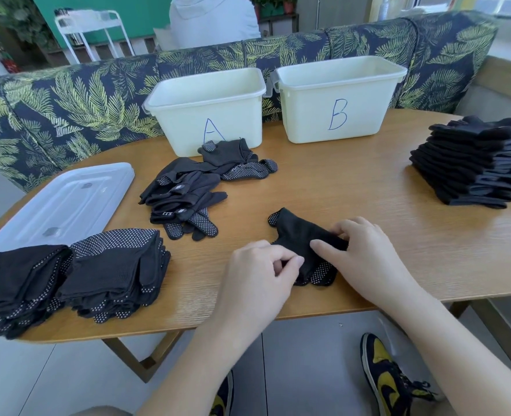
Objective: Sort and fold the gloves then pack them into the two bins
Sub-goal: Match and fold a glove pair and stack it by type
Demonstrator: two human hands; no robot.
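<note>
The black dotted glove (300,244) lies between both hands, cuff pointing toward bin A (209,112); left hand (257,274) pinches its near edge, right hand (362,253) fingers pinch the opposite side.

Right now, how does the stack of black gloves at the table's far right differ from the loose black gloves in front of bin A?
The tall stack of plain black gloves is neat and shows no dots; it sits right of bin B. The loose pile of dotted black gloves is jumbled, low, with white grip dots showing. Neither hand touches either; both lie on the wooden table.
</note>
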